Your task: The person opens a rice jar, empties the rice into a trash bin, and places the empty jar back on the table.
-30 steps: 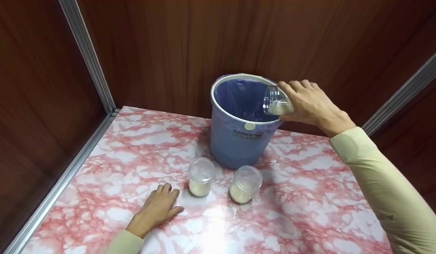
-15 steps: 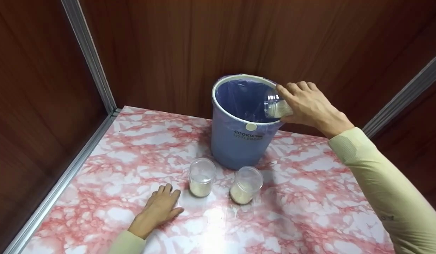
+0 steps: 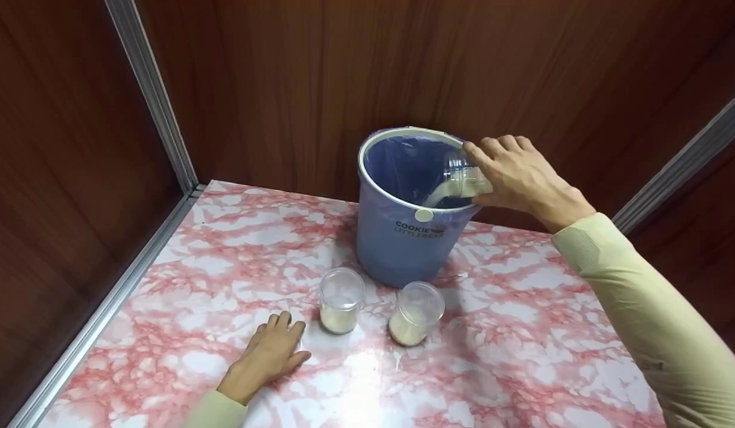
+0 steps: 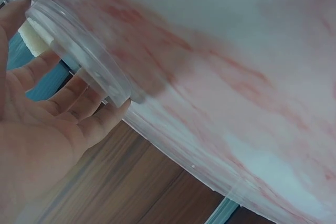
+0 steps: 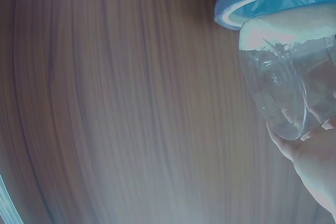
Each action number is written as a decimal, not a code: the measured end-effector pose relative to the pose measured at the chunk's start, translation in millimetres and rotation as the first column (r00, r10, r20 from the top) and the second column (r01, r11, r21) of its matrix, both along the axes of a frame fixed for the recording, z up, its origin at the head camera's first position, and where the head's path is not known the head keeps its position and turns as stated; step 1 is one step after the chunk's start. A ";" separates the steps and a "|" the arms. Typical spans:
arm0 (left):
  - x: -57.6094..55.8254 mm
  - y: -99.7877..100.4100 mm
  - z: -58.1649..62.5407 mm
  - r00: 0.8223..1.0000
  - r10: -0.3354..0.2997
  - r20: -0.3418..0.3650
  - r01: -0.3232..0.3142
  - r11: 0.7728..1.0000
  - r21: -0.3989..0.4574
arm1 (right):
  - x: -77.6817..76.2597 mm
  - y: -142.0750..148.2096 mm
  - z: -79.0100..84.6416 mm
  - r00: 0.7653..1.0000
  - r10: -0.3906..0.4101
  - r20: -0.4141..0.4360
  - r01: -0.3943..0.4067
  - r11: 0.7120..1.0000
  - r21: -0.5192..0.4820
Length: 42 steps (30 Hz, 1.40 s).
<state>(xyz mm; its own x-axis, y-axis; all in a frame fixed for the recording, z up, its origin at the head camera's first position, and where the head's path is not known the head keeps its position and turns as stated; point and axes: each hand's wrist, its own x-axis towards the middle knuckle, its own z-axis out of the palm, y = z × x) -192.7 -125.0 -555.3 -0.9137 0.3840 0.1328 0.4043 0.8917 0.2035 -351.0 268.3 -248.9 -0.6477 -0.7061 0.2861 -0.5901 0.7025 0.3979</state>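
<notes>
In the head view my right hand [image 3: 516, 175] grips a clear jar [image 3: 464, 172] by its base end, tilted over the lined blue trash bin [image 3: 397, 249]. White grains [image 3: 441, 191] stream from its mouth into the bin. The right wrist view shows them lying along the side of the jar [image 5: 275, 85]. My left hand [image 3: 269, 351] is low over the table, left of the two standing jars. A clear round lid [image 4: 84, 45] lies under its palm in the left wrist view, thumb and little finger at opposite sides of the rim; the hand covers it in the head view.
Two lidded clear jars, a left one [image 3: 341, 300] and a right one [image 3: 416, 312], stand in front of the bin with pale grains low inside. Dark wood panels [image 3: 272, 89] enclose the red-and-white marbled table [image 3: 224, 249] behind and at both sides.
The jar in my right hand tips further down over the bin, and grains now pour out where none fell before. My left hand stays in place.
</notes>
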 end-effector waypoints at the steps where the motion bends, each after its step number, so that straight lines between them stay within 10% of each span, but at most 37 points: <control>1: 0.5 0.0 -0.2 1.000 0.000 0.002 0.000 1.000 0.001 | -0.2 -0.4 0.2 1.000 0.000 -0.002 0.000 1.000 0.004; 42: -1.1 4.7 11.9 0.999 -0.012 0.048 0.013 1.000 -0.023 | -7.0 -17.1 -1.4 0.998 0.029 -0.052 -0.023 0.994 0.110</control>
